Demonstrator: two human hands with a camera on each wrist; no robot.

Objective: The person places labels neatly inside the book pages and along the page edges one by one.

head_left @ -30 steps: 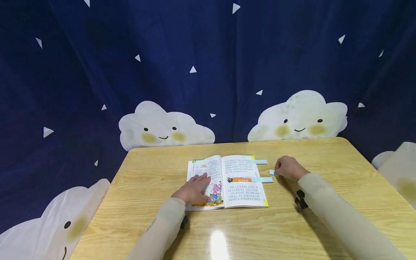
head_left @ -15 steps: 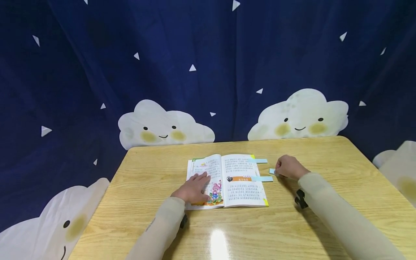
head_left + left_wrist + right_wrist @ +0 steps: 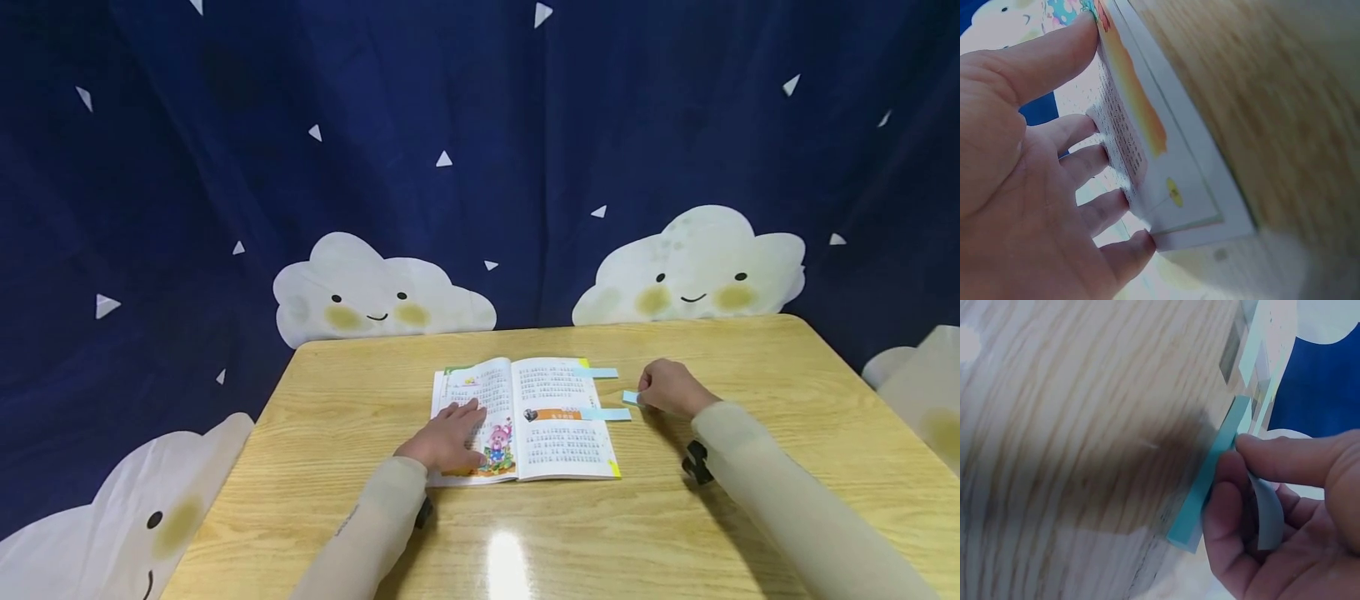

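The left hand (image 3: 444, 438) lies with fingers spread and relaxed on the left page of an open book (image 3: 566, 452), gripping nothing and hiding part of the text; its thumb touches the page by a pink cartoon animal (image 3: 498, 440). The right hand (image 3: 670, 388) is to the right of the book, thumb and forefinger pinching a pale paper strip (image 3: 1269, 519) that curves back toward the palm; whether its far end touches the blue-green pad (image 3: 1210, 478) cannot be told, as the fingertips cover the spot. The pad lies on the worktop (image 3: 352, 408) between book and right hand, just beyond the page edge; in the head view the fingers hide all but its near end. Two light blue strips lie across the right page's outer edge, partly on paper and partly over the wood: the upper strip (image 3: 597, 373) near the top corner, the lower strip (image 3: 606, 414) over the end of an orange heading band (image 3: 558, 415); the lower one reaches close to the pad. Pale sleeves cover both forearms, with a black device (image 3: 697, 463) under the right wrist; behind the worktop hangs a dark blue curtain (image 3: 420, 75) with white triangles and smiling clouds (image 3: 386, 287).
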